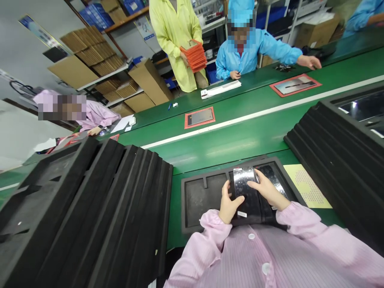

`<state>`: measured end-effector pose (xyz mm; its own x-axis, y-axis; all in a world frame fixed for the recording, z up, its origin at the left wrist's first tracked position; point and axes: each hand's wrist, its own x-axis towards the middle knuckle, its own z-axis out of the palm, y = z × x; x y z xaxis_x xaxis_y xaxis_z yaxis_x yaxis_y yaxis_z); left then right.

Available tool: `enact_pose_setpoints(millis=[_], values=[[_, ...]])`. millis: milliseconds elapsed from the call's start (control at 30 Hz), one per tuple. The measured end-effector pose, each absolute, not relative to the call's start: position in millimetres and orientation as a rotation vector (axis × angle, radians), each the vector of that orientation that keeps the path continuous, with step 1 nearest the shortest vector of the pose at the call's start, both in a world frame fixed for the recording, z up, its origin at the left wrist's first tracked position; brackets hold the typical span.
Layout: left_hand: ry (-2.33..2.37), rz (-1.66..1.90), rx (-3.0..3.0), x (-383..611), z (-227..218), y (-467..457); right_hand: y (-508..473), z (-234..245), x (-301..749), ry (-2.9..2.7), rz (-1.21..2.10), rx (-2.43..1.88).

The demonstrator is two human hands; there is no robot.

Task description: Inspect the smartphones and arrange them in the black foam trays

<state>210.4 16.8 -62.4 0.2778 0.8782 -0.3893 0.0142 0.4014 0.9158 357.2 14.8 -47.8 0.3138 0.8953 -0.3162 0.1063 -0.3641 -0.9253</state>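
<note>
Both of my hands are at a glossy black screen panel [250, 200] with a small white label near its lower edge. My left hand [230, 203] grips its left edge, the thumb on the face and the fingers at the side. At the upper right edge, my right hand [267, 187] holds it between thumb and fingers. Below lies a black foam tray [192, 182] with recessed compartments. Its left compartment shows bare foam, and another shiny black panel [276, 176] lies in the right part, partly covered by my right hand.
Stacked black foam trays stand at my left [99, 204] and right [345, 156]. A yellow sheet of small stickers [309, 186] lies beside the tray. Across the green conveyor bench [210, 150], orange-framed panels [200, 117] lie near co-workers; one person carries a stack of orange frames [195, 56].
</note>
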Motion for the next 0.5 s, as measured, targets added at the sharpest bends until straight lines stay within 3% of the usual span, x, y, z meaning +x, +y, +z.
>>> enact_pose_setpoints(millis=[167,333,500], values=[[0.7,0.65,0.507,211,-7,-1,-11,-7,340,-0.975,1.116,-1.445],[0.757,0.691,0.527,198,37,-19,-8,39,356,-1.396,0.549,-1.46],[0.762,0.575,0.572,192,51,-29,5,81,365,-1.856,0.32,-1.251]])
